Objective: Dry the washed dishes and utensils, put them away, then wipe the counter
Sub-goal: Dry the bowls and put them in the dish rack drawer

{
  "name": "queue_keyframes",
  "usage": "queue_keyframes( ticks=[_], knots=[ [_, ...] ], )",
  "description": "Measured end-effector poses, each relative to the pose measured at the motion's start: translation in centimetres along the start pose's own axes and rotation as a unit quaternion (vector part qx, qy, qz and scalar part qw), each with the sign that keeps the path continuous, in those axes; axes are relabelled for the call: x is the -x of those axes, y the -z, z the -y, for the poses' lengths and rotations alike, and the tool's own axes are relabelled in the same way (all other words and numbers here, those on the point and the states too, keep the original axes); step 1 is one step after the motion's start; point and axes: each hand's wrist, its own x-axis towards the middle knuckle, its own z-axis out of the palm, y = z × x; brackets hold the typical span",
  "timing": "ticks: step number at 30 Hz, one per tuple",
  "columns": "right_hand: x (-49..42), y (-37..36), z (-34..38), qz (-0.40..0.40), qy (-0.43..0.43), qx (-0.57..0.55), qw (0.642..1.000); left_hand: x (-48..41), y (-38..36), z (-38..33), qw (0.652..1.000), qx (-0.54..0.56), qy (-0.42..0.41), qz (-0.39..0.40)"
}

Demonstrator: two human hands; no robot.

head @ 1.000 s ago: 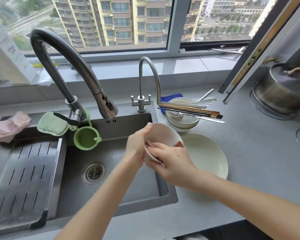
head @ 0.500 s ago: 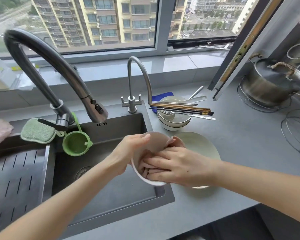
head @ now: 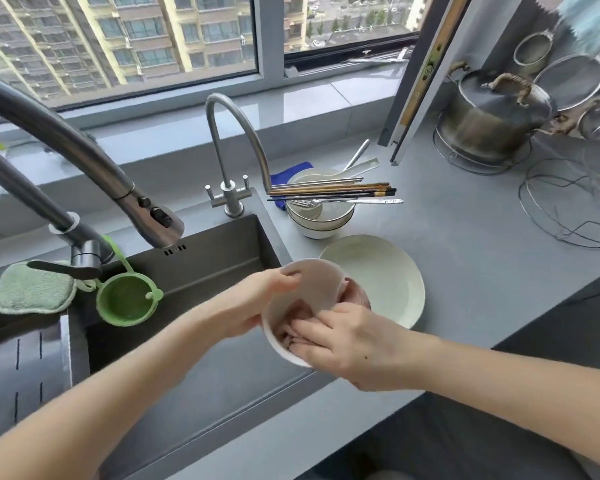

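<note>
Over the sink's right edge I hold a white bowl [head: 312, 289] tilted toward me. My left hand [head: 257, 299] grips its far rim from the left. A pink cloth [head: 355, 294] lies in the bowl and spills over its right rim, and my right hand [head: 343, 337] presses it against the inside. A pale green plate [head: 385, 271] lies on the counter just right of the bowl. Behind it stand stacked white bowls [head: 321, 216] with chopsticks [head: 336, 190], a fork [head: 357, 201] and spoons laid across the top.
The dark sink [head: 201, 271] has a large pull-down faucet [head: 84, 161] and a small tap [head: 229, 150]. A green strainer [head: 125, 299] and a green sponge [head: 32, 289] sit at its left. A steel pot [head: 492, 116], strainers and wire racks [head: 568, 209] stand at right. An open window frame [head: 416, 81] juts over the counter.
The bowl has turned in my hands, and my right hand has slid the cloth round inside it. My view has shifted right, showing more of the pot and strainers.
</note>
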Motion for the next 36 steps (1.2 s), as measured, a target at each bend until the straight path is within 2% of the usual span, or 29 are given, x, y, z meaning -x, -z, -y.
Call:
queue_keyframes(
  ticks=[2,4,6,8,10,11,13,15,17,19,21,23,26,28,30,32,33,36],
  knots=[
    [0.7,0.5,-1.2,-0.017,0.014,0.012,1.000,0.3,-2.0,0.1,0.994,0.016,-0.062,-0.089],
    [1.2,0.5,-1.3,-0.068,-0.038,0.002,0.997,0.0,-4.4,1.3,0.971,0.105,-0.108,-0.183],
    [1.1,-0.2,0.0,-0.141,-0.125,-0.029,0.982,-0.7,-7.2,3.1,0.937,0.259,-0.081,-0.221],
    [1.6,-1.4,1.5,-0.162,-0.176,-0.042,0.970,-0.8,-9.4,4.8,0.924,0.314,-0.029,-0.217],
    [3.8,-1.7,2.2,-0.143,-0.175,-0.039,0.973,-0.1,-10.1,5.5,0.943,0.290,0.010,-0.163],
    [5.5,-1.3,2.3,-0.128,-0.152,-0.028,0.980,0.3,-10.0,5.4,0.957,0.269,0.021,-0.105],
    [8.8,0.4,2.5,-0.080,-0.068,0.016,0.994,1.2,-9.7,4.6,0.976,0.211,0.049,0.027],
    [11.7,2.3,3.0,-0.038,0.013,0.058,0.998,1.7,-10.9,3.7,0.985,0.127,0.055,0.100],
    [14.2,3.7,3.2,-0.046,0.055,0.079,0.994,2.0,-13.6,2.9,0.994,0.075,0.050,0.068],
    [16.7,4.5,3.1,-0.079,0.063,0.078,0.992,2.3,-17.2,2.9,0.997,0.069,0.024,-0.014],
    [19.4,4.6,3.0,-0.140,0.042,0.065,0.987,3.0,-20.7,3.5,0.991,0.087,-0.018,-0.098],
    [21.6,4.3,3.8,-0.209,-0.001,0.029,0.978,3.8,-23.4,4.3,0.981,0.123,-0.049,-0.144],
    [23.4,4.1,5.7,-0.304,-0.081,-0.006,0.949,4.3,-25.8,5.6,0.968,0.191,-0.049,-0.156],
    [24.9,4.8,6.3,-0.371,-0.145,-0.029,0.917,4.7,-26.1,6.6,0.956,0.251,-0.032,-0.148],
    [26.4,5.5,6.7,-0.450,-0.218,-0.105,0.859,5.3,-26.3,6.9,0.934,0.320,-0.038,-0.151],
    [27.1,5.7,7.8,-0.512,-0.282,-0.233,0.777,5.6,-27.0,7.0,0.913,0.367,-0.061,-0.168],
    [26.6,5.7,8.7,-0.519,-0.295,-0.275,0.754,5.8,-27.7,7.0,0.918,0.352,-0.074,-0.167],
    [24.0,5.2,11.7,-0.512,-0.285,-0.286,0.758,6.4,-30.7,6.8,0.970,0.183,-0.104,-0.122]
  ],
)
